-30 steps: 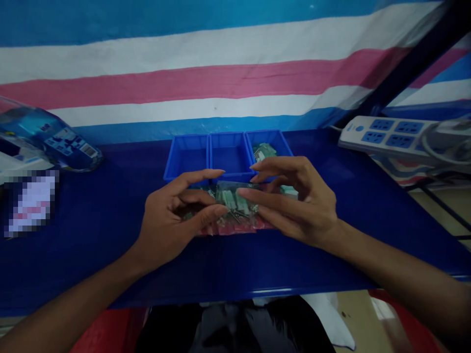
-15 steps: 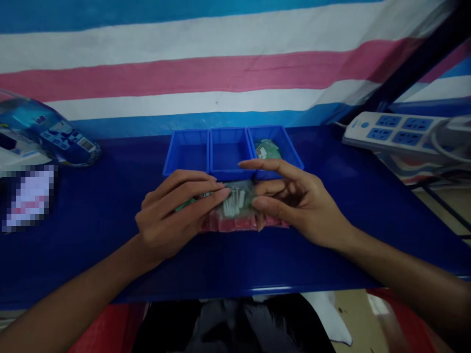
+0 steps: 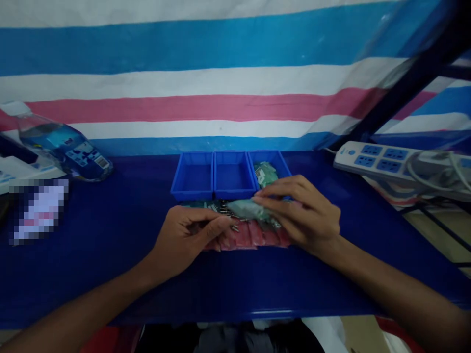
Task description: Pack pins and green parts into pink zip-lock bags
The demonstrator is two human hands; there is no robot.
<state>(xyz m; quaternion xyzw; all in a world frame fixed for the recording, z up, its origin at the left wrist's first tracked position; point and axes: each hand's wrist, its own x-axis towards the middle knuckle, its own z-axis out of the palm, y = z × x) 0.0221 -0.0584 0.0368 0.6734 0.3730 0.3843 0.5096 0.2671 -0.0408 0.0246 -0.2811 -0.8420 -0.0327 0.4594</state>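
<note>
My left hand [image 3: 196, 235] is closed, thumb against fingers, at the left of a pile of small plastic bags. Small metal screws [image 3: 234, 227] show at its fingertips; whether it grips them or a bag edge is unclear. My right hand [image 3: 307, 211] pinches a clear greenish plastic bag [image 3: 246, 209] from the right, above the pile. Beneath lie red-tinted bags [image 3: 252, 235] in a row, with a dark green bag [image 3: 200, 204] behind my left hand. Just beyond my hands stand three joined blue bins [image 3: 233, 191]; the right one holds a green bag of hardware [image 3: 265, 172].
A blue-labelled bottle [image 3: 73, 149] lies on the blue table [image 3: 128, 235] at the left, near a white object [image 3: 29, 171]. At the right is a white power strip [image 3: 382, 159] with cables. A striped sheet [image 3: 221, 108] hangs behind, and a dark frame post [image 3: 405, 93] slants at the right.
The view has tilted up. My left hand has turned from lying over the bag to a thumb-and-finger pinch. My right hand's raised fingers have closed down onto the greenish bag.
</note>
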